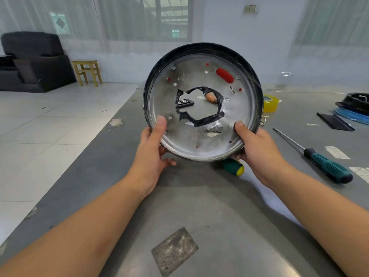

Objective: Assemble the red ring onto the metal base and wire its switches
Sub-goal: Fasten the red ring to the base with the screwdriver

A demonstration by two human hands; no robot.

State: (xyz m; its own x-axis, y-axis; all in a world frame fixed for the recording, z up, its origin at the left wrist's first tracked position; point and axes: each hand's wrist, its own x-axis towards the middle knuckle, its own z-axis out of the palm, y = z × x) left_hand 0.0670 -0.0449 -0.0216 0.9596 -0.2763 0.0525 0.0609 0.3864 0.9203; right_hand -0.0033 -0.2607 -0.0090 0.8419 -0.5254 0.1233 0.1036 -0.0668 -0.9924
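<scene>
I hold a round metal base (237,114) upright above the table, its silver underside facing me. It has a dark rim and a ragged central hole edged with black tape. Red shows through a slot (224,75) and through several small holes, so something red lies behind the plate; its shape is hidden. My left hand (153,144) grips the lower left rim, thumb on the plate. At the lower right rim my right hand (253,144) holds on, thumb on the plate too.
A teal-handled screwdriver (319,158) lies on the grey table at the right. A green and yellow handle (234,166) pokes out under the base. A yellow tape roll (270,103) and black and blue parts (355,108) sit farther back right. The table edge runs along the left.
</scene>
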